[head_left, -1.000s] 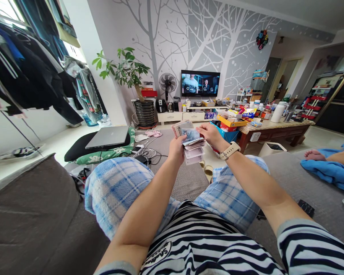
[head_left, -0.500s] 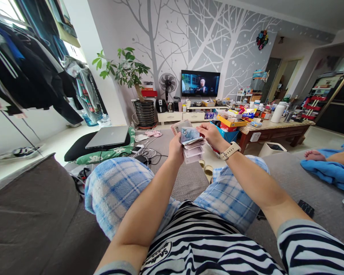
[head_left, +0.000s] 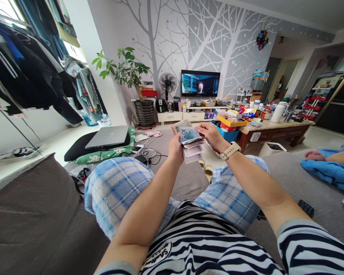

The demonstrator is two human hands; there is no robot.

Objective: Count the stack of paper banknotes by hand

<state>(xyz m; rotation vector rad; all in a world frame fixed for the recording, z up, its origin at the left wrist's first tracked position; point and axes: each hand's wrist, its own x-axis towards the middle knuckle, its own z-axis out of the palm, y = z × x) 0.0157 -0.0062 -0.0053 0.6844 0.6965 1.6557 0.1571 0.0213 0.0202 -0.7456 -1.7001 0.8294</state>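
Out in front of my lap, my left hand [head_left: 176,148] is closed around the left end of several fanned banknotes [head_left: 193,143]. A blue note [head_left: 188,134] marked 10 lies on top, with a pinkish note behind it at the upper left. Paler notes hang below the bundle. At the upper right of the blue note, my right hand [head_left: 208,133] has its fingers pressed on the notes' edge. My right wrist wears a light watch [head_left: 230,151]. The fingertips behind the notes are hidden.
A closed laptop [head_left: 107,136] rests on cushions at the left, with cables [head_left: 150,152] beside it. Ahead right stands a cluttered table [head_left: 275,128]. A remote [head_left: 306,208] lies on the sofa, and another person's foot [head_left: 314,155] is at the right edge by a blue cloth [head_left: 321,172].
Both hands stay nearly in place on the banknotes. The blue note has shifted very slightly. The television picture differs.
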